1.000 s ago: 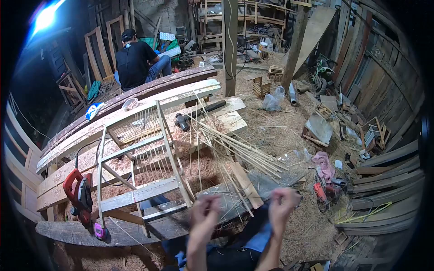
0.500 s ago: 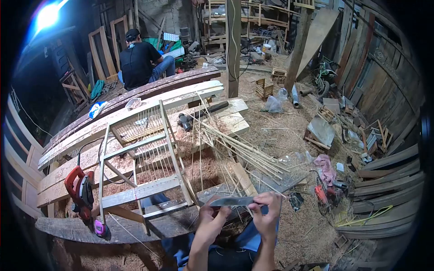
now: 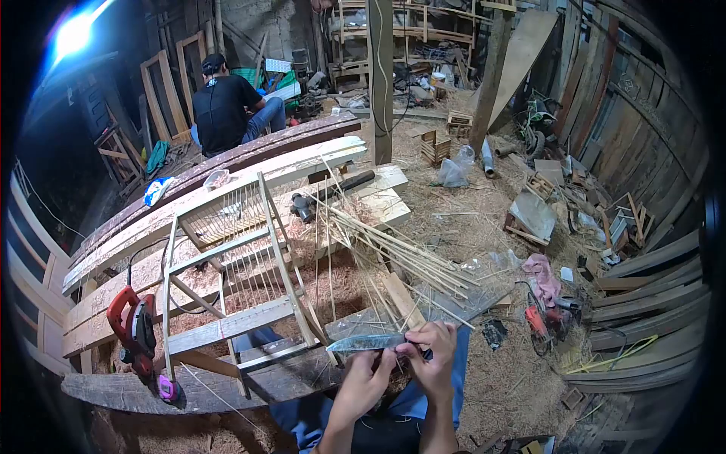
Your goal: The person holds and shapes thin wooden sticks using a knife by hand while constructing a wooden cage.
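A knife point(image 3: 363, 343) with a broad grey blade is in front of my body, its tip toward the left. My right hand point(image 3: 432, 352) is closed around the handle end. Pinched at the lower edge of the blade, my left hand point(image 3: 364, 386) has its thumb near the right thumb. Whether a thin strip is also between the fingers cannot be made out. Left of my hands, a wooden frame point(image 3: 234, 327) with thin upright rods leans over the bench point(image 3: 113, 387). Beyond the knife lie several thin wooden sticks point(image 3: 412, 253) and a flat wood piece point(image 3: 404, 299).
A red power tool point(image 3: 134, 329) and a pink tape measure point(image 3: 168, 389) are at the bench's left. A hammer-like tool point(image 3: 304, 206) lies on the planks point(image 3: 98, 299). Another person point(image 3: 225, 106) sits beyond them. A post point(image 3: 380, 83) stands ahead; a red tool point(image 3: 538, 321) rests on the shavings-covered floor.
The knife and both hands have shifted slightly left, and the blade's broad face shows more. The hands are closer together. The whole view has shifted a little.
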`<control>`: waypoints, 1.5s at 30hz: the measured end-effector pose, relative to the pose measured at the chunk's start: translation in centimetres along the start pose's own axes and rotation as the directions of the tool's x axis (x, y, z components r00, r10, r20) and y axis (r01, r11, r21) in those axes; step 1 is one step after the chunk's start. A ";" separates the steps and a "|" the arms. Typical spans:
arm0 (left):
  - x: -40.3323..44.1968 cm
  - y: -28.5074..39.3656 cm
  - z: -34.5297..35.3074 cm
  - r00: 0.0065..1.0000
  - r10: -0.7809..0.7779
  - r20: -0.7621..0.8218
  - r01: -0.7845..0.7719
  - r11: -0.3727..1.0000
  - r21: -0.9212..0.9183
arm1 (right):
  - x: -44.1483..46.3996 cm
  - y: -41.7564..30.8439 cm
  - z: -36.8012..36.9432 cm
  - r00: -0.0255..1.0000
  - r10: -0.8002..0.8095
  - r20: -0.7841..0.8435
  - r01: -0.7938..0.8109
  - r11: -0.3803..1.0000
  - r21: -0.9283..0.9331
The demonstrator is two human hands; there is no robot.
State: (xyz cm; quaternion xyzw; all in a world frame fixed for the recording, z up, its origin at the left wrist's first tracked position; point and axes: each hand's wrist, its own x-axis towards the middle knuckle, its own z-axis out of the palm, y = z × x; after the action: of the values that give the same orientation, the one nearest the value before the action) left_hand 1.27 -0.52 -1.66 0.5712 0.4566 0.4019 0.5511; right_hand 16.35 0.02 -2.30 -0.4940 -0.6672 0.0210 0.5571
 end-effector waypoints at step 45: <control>1.3 -0.2 -1.6 0.978 -0.153 -0.141 0.122 0.972 -0.202 | -1.1 -0.3 0.7 0.906 0.413 0.095 -0.424 0.875 0.233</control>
State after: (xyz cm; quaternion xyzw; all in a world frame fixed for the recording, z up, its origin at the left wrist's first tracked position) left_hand 0.06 1.10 -1.83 0.4489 0.4959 0.4484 0.5929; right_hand 15.56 -0.48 -3.17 -0.5525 -0.5483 0.2345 0.5823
